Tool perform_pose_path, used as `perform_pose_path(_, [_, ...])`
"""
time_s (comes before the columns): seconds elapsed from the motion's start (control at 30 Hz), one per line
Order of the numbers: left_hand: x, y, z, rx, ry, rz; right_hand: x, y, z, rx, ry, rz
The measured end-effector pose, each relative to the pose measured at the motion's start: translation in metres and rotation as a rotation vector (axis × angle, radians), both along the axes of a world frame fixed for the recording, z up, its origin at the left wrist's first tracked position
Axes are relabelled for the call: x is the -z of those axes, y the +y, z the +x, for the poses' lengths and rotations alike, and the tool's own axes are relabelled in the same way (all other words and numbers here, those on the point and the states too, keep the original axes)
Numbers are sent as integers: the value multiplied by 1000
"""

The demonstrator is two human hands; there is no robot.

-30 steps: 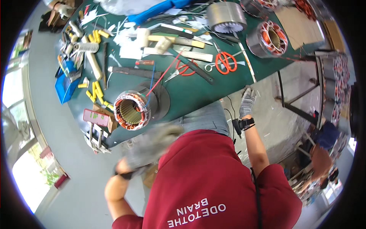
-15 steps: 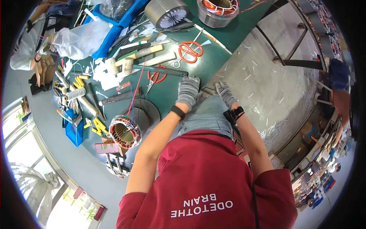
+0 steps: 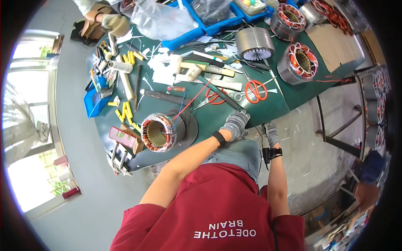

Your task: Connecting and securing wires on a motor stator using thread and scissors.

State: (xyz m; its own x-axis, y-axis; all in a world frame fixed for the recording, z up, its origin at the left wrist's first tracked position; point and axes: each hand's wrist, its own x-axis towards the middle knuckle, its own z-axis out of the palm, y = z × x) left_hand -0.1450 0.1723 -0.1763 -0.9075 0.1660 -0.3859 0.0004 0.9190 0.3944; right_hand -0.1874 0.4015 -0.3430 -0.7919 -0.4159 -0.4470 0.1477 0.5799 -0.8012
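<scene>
My left hand [image 3: 235,124], in a grey glove, rests at the front edge of the green table. Its fingers lie at the end of the dark handle of a mallet [image 3: 221,94] with a pale head, not visibly wrapped round it. My right hand [image 3: 271,133], also gloved, hangs just off the edge beside my thigh, empty, fingers loosely apart. Beyond the left hand lie two pairs of red-handled scissors [image 3: 256,92], one partly under the mallet handle. A wound motor stator [image 3: 159,133] with copper coils and a red wire stands to the left.
Blue trays [image 3: 182,40] with plastic bags stand at the back. Several more stators [image 3: 298,64] are at the back right. Yellow tubes [image 3: 127,111], a phone [image 3: 122,137] and a blue box [image 3: 95,102] lie left. A co-worker's gloved hand [image 3: 116,25] is at the far left.
My view has turned, so the table sits lower and further right and more of its right end shows. Both hands keep about the same places by the table edge.
</scene>
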Motion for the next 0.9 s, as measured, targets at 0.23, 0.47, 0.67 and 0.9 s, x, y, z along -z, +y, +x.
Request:
perform_pose_path(0.23, [-10, -19, -8, -203, -125, 378, -10, 20, -16, -104, -80, 228])
perform_pose_path(0.47, [-13, -38, -15, -247, -220, 485, -10, 7, -9, -13, 73, -89])
perform_pose_path(0.67, [-7, -37, -11, -230, -160, 529, -55, -6, -6, 387, -419, -6])
perform_pose_path(0.9, [-7, -33, -8, -255, -157, 475, -45, -16, 1, 395, -342, -1])
